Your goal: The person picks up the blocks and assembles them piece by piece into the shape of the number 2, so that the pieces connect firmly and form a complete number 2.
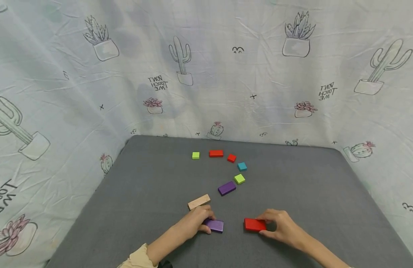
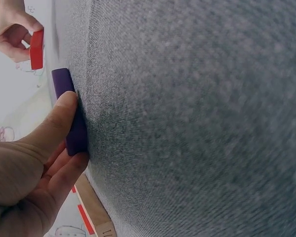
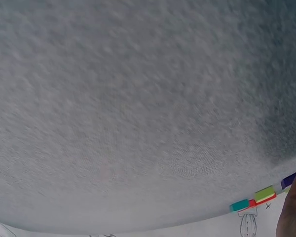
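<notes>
A white cloth printed with potted cacti [image 1: 223, 67] filled the far side of my head view, and in front of it spread the grey-covered desk [image 1: 152, 178]. Over its near half I had both forearms reaching inward, the left from the lower left with a pale sleeve [image 1: 139, 257] pushed up at the wrist, the right from the lower right.

My left hand [image 1: 199, 219] was narrowed to a pinch on a purple block [image 1: 214, 225], thumb along the near edge and fingers along the far one, the free end pointing right. My right hand [image 1: 280, 225] was drawn in just as far round a red block [image 1: 254, 225], thumb nearest me and fingers on the far edge, its free end facing left. The two held blocks were apart, roughly level with each other; I couldn't tell whether the red one was touching the desk.

A bare wooden block [image 1: 199, 201] lay just beyond my left knuckles. Farther out were a second purple block [image 1: 227, 188] and a far red block [image 1: 216, 153]. Smallest were the square pieces: a near lime square [image 1: 240, 179], a blue square [image 1: 242, 166], a red square [image 1: 231, 158] and a far lime square [image 1: 196, 155].
</notes>
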A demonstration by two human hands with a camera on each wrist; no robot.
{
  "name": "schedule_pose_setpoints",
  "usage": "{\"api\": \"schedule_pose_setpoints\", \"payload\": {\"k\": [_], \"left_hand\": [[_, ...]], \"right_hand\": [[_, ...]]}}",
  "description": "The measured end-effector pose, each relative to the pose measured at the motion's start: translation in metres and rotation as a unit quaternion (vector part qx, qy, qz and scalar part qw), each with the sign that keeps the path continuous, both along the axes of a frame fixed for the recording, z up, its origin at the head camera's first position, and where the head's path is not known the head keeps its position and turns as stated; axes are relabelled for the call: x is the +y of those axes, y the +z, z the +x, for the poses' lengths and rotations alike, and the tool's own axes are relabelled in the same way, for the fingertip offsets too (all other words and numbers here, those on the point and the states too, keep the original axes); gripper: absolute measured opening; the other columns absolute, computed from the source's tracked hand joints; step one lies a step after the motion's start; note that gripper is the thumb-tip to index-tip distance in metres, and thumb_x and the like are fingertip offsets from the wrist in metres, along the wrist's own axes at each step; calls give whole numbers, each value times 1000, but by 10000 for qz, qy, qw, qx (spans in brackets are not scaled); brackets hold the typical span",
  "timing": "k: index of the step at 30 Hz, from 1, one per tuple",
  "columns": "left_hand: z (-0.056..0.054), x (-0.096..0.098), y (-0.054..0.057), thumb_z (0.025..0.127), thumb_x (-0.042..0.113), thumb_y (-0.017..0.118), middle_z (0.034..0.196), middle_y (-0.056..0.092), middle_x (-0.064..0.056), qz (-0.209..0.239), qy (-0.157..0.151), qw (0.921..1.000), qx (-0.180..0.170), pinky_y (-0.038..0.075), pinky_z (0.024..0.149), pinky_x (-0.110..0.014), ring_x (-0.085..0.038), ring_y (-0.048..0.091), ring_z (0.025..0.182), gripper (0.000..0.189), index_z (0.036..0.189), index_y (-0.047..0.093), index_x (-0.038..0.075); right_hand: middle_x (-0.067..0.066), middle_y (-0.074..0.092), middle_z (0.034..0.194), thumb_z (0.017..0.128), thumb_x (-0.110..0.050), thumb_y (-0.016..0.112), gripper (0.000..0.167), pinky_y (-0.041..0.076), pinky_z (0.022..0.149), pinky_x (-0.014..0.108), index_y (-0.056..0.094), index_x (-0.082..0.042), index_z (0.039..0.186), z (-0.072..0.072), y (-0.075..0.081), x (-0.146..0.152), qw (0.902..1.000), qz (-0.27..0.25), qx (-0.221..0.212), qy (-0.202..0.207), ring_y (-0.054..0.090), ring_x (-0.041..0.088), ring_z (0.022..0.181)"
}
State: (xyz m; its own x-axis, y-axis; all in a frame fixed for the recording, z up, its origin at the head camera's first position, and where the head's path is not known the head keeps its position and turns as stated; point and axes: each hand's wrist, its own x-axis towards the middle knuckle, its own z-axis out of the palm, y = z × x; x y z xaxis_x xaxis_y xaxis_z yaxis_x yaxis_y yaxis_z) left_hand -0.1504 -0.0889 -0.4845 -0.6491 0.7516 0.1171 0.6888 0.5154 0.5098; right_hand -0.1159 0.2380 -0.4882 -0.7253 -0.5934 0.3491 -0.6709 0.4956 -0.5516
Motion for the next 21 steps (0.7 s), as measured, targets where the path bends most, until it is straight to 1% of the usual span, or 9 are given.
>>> {"api": "schedule_pose_setpoints", "payload": {"k": [4,7,12,16,21], "left_hand": [[-1,0,0,68,26,78,89,61,-1,60,-54,9999,-66,47,74,-18,-4,54,79,36,96,70,3],[-1,0,0,69,25,78,89,61,-2,117,-98,9998,-89,47,75,-18,-5,54,80,36,96,70,2],[-2,0,0,69,25,78,88,61,-3,270,-221,9994,45,47,74,-17,-6,55,79,36,94,70,1],[-4,0,-2,68,24,78,87,61,-4,437,-331,9984,125,46,72,-16,-8,56,77,35,93,70,1],[-5,0,-2,68,23,79,87,61,-3,393,-277,9988,-18,46,72,-16,-7,54,77,35,93,69,1]], "right_hand": [[-2,67,92,70,-4,83,32,52,64,21,71,-7,100,-3,1,-4,9998,-50,176,39,59,4,77],[-3,67,92,70,-5,84,31,52,64,20,71,-7,99,-6,1,-7,9998,-24,165,63,58,3,77],[-4,66,90,72,-8,83,29,51,63,20,72,-7,98,-9,3,-13,9999,102,112,70,56,1,76],[-4,66,90,72,-8,83,28,51,63,19,71,-7,97,-11,3,-18,9998,102,130,124,56,1,75],[-2,66,90,72,-7,83,29,51,64,18,71,-7,98,-14,2,-23,9996,62,57,265,57,2,76]]}}
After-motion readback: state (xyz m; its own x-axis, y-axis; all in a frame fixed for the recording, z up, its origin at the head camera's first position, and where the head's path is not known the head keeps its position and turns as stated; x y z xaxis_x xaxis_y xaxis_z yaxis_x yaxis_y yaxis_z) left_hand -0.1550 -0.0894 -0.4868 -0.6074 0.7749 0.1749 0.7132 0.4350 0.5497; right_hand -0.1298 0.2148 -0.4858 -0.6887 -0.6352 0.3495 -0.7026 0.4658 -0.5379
